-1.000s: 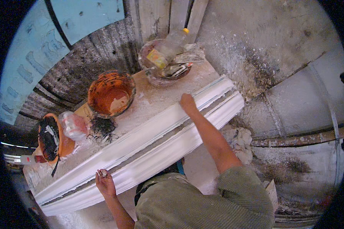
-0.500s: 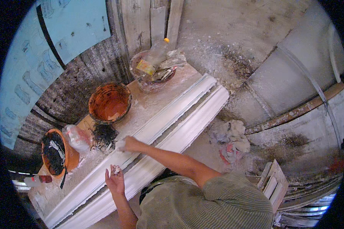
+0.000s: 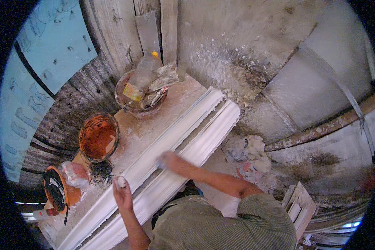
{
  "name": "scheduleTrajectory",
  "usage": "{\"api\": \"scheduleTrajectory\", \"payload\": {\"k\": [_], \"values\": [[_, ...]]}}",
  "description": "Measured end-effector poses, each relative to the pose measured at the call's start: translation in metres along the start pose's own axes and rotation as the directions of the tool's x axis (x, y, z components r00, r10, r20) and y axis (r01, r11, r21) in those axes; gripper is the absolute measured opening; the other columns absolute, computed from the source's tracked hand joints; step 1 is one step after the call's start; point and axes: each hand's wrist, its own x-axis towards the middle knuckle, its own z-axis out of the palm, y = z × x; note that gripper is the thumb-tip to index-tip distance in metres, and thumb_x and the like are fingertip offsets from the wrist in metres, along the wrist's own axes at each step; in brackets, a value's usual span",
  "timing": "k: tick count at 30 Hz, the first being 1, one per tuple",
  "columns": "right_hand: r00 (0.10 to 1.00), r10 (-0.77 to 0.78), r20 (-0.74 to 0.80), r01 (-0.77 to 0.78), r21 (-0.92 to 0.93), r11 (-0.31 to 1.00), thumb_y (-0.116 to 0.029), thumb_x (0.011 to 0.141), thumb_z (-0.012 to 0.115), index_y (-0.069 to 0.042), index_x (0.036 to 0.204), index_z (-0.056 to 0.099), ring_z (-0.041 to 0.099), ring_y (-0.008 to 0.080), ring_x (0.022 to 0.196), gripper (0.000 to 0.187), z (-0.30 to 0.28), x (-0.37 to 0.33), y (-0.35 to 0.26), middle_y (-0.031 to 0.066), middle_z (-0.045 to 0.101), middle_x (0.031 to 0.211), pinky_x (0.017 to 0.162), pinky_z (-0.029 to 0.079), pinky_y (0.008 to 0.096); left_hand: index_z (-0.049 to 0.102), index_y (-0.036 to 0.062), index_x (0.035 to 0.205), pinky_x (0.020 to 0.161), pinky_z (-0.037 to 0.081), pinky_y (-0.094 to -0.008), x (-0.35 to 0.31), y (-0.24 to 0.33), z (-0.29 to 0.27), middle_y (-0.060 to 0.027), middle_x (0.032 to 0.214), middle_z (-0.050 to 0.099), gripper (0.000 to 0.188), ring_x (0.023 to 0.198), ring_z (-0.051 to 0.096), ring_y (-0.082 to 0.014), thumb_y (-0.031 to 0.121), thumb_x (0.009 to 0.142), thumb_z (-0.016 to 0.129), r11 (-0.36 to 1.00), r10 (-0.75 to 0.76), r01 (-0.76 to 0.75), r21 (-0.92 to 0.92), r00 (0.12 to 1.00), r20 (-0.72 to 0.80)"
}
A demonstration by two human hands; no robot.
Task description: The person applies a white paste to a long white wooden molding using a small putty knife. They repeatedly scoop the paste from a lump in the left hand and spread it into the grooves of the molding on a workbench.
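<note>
Head view: two long white strips lay side by side on the worktop (image 3: pixel 175 100), slanting from lower left to upper right, a dark gap between them. Far strip (image 3: pixel 187 122), near strip (image 3: pixel 208 135), both ridged lengthwise, rough along the inner edges.

Right hand (image 3: pixel 176 163): over the middle of the strips, blurred. Elbow bent, forearm coming in from lower right, crossing the near strip, pointing left and slightly up. Grip looked curled, knuckles up; something bluish-grey showed at the fingers, too smeared to name. Can't tell if the grip was pinching it, or if the hand touched the strip.

Left hand (image 3: pixel 123 198): lower left of the right one, in front of the far strip. Forearm nearly upright from the lower edge, palm side turned up, fingers bent upward. Grip held a small white lump (image 3: pixel 121 181) near the fingertips; exact finger contact too small to tell. Lump was apart from the right hand.

Behind the strips: orange bucket (image 3: pixel 98 139), black-stained, with a dark tangle (image 3: pixel 101 170) just beside it; clear bag (image 3: pixel 75 174) next to an orange pot (image 3: pixel 73 193); basin (image 3: pixel 120 89) farther back with a yellow-capped bottle (image 3: pixel 149 68) leaning in it.
</note>
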Motion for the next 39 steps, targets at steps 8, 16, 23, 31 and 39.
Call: {"api": "scheduleTrajectory", "payload": {"k": [8,16,23,31,39], "values": [[0.419,0.546,-0.725,-0.895,-0.227,0.385,-0.040,0.083,0.072,0.006,0.103,0.067,0.066,0.0431,0.093,0.051,-0.277,-0.097,0.317,0.0269,0.069,0.095,0.083,0.052,0.0497,0.062,0.0018,0.112,0.101,0.046,-0.0428,-0.043,-0.038,0.073,-0.0097,0.098,0.066,0.028,0.090,0.063,-0.0224,0.026,0.097,0.061,0.997,0.009,-0.011,-0.072,1.000,-0.021],[0.488,0.483,-0.727,-0.854,-0.285,0.435,-0.039,0.081,0.075,0.005,0.096,0.069,0.067,0.0443,0.093,0.047,-0.307,-0.081,0.340,0.0270,0.069,0.093,0.083,0.054,0.0493,0.065,0.0001,0.102,0.089,0.050,-0.0372,-0.061,-0.066,0.074,-0.0100,0.085,0.066,0.023,0.084,0.062,-0.0221,0.022,0.097,0.060,0.997,0.026,-0.039,-0.063,0.980,-0.196],[0.753,0.437,-0.491,-0.657,-0.599,0.458,-0.025,0.077,0.073,0.004,0.086,0.068,0.066,0.0437,0.087,0.031,-0.263,-0.064,0.316,0.0264,0.068,0.087,0.080,0.055,0.0478,0.065,0.0010,0.101,0.087,0.051,-0.0374,-0.067,-0.032,0.066,-0.0104,0.088,0.066,0.021,0.085,0.063,-0.0224,0.021,0.098,0.059,0.996,0.039,-0.047,-0.069,0.992,-0.116],[0.748,0.535,-0.392,-0.662,-0.379,0.647,-0.012,0.080,0.063,0.005,0.082,0.066,0.066,0.0452,0.082,0.018,-0.076,-0.043,0.166,0.0291,0.066,0.084,0.075,0.054,0.0520,0.064,0.0013,0.098,0.092,0.052,-0.0386,-0.096,0.034,0.003,-0.0101,0.086,0.065,0.018,0.084,0.064,-0.0228,0.018,0.096,0.060,0.996,0.025,-0.035,-0.082,0.993,-0.116],[0.797,0.544,-0.261,-0.591,-0.155,0.791,-0.015,0.088,0.055,0.004,0.084,0.065,0.064,0.0443,0.083,0.022,0.153,-0.013,-0.040,0.0259,0.066,0.086,0.077,0.052,0.0529,0.062,0.0022,0.099,0.093,0.054,-0.0408,-0.120,0.070,-0.088,-0.0092,0.092,0.066,0.014,0.093,0.066,-0.0254,0.014,0.091,0.065,0.999,-0.017,0.024,0.032,0.982,-0.188]]}}
